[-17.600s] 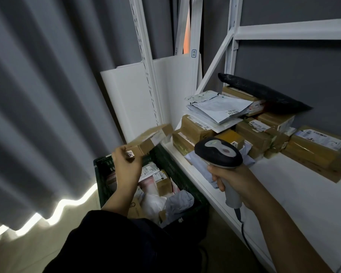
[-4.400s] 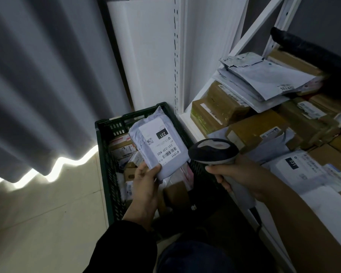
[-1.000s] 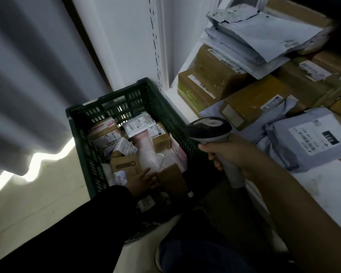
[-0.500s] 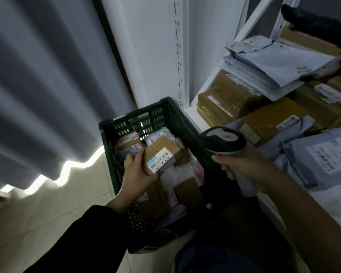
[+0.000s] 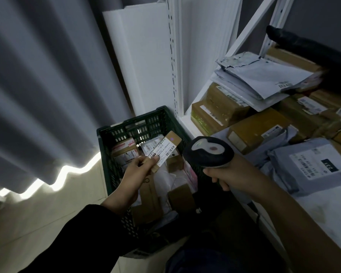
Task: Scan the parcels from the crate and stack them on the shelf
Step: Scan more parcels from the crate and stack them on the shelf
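Fingers and thumb of the left hand pinch the near end of a small brown parcel, now raised above the green crate rather than low among its contents as half a second ago, label turned toward the scanner. Right hand grips the scanner's handle, as before, beside the shelf where a grey mailer lies.

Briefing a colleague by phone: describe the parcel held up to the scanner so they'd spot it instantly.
Find the dark green crate on the floor beside the white shelf. Above it, the left hand pinches a slim cardboard box by its lower end, near the scanner in the right hand. It alone is lifted clear, long white barcode label upward.
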